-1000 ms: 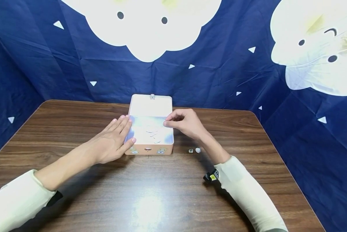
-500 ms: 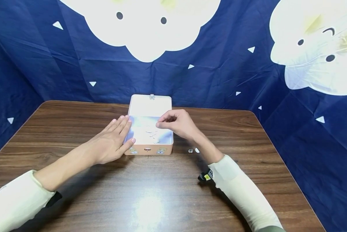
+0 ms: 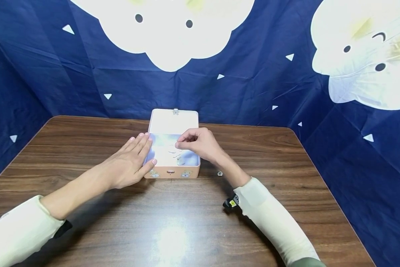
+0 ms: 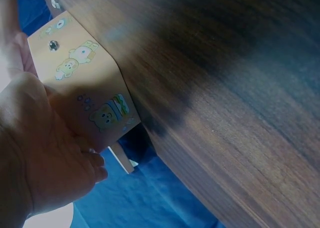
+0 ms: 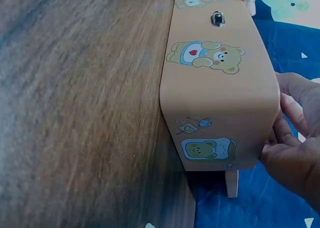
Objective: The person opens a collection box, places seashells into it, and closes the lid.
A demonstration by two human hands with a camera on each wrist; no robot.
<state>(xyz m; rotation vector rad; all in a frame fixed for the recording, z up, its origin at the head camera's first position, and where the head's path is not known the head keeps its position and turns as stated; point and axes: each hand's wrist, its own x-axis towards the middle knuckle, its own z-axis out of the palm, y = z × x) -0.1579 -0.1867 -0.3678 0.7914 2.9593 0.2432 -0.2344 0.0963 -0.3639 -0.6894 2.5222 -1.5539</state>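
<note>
A peach tin box [image 3: 183, 172] with bear drawings stands on the table, its white lid [image 3: 174, 121] tipped back open. My left hand [image 3: 128, 165] lies with straight fingers along the box's left rim; the left wrist view shows that palm [image 4: 55, 153] against the tin's side. Over the interior, my right hand [image 3: 201, 144] pinches thumb and fingertips together on a small pale piece, mostly hidden. Several pale, flat, shell-like pieces [image 3: 180, 161] lie on the box floor below. In the right wrist view, the fingers of that hand [image 5: 295, 148] are partly behind the box wall.
A small whitish piece [image 3: 220, 173] sits on the wooden table [image 3: 120, 222], right of the box and close to my right forearm. A metal clasp [image 3: 170, 171] is on the box front. Behind the table hangs a dark blue cloth [image 3: 250, 96] with cloud prints.
My right hand has moved left, from the box's right rim to over its middle. Its forearm now hides one of two small pieces on the table. The left hand stays put.
</note>
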